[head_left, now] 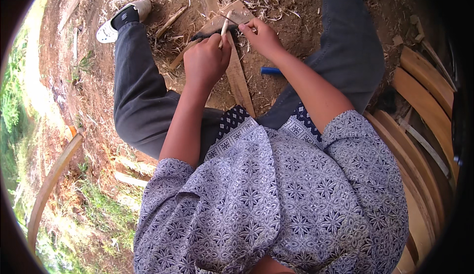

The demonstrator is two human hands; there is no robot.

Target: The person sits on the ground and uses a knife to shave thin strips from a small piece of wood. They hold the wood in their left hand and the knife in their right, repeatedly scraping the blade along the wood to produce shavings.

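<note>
My left hand [206, 62] is closed in a fist around a pale, whittled wooden stick [224, 28], which points up and away from me. Just right of it, my right hand [262, 38] grips a small knife [229, 19], its thin dark blade lying across the stick near the far end. The knife's handle is hidden inside my fingers. Beneath both hands lies a flat wooden board [239, 12], set across a long narrow plank [239, 84]. Something black [213, 34] shows on the board beside my left hand, too covered to make out.
Curled wood shavings [276, 0] litter the brown soil. A blue cylinder [270, 70] lies under my right forearm. A wood offcut [171, 22] is near my left shoe [123, 19]. Curved-looking timber boards [424, 98] are stacked at right; a long pole [52, 185] stands out at left.
</note>
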